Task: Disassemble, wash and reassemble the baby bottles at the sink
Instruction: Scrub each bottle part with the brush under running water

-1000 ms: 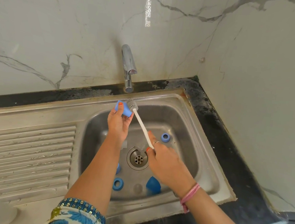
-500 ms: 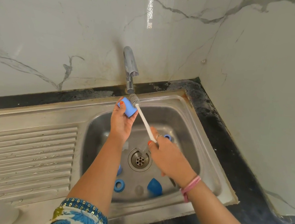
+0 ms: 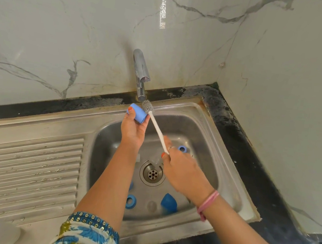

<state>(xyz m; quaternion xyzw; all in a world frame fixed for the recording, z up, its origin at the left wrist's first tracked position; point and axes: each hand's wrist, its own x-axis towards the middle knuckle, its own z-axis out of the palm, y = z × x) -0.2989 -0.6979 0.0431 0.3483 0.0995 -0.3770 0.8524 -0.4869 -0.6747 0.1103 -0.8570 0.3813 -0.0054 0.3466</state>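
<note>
The left hand [image 3: 133,131] is raised at 12 o'clock over the sink [image 3: 230,147], its fingers [image 3: 130,109] curled round a small blue cap [image 3: 138,115] held just under the tap [image 3: 141,73]. The right hand [image 3: 183,172], at about 3 o'clock from the drain [image 3: 152,173], pinches the lower end of a white-handled bottle brush [image 3: 158,130]; the handle slants up toward 11 o'clock, and the grey bristle head sits beside the cap's open end, right below the spout. Whether the bristles touch the cap is hard to tell.

In the basin, one blue ring [image 3: 182,148] lies at 2 o'clock from the drain, partly behind the right hand. Another blue ring [image 3: 131,201] lies at 7 o'clock, a blue dome-shaped cap [image 3: 168,202] at 5 o'clock, and between them something small and clear, possibly a teat [image 3: 152,205]. A ribbed draining board [image 3: 29,170] extends toward 9 o'clock, and the dark table [image 3: 250,164] borders the sink at 3 o'clock.
</note>
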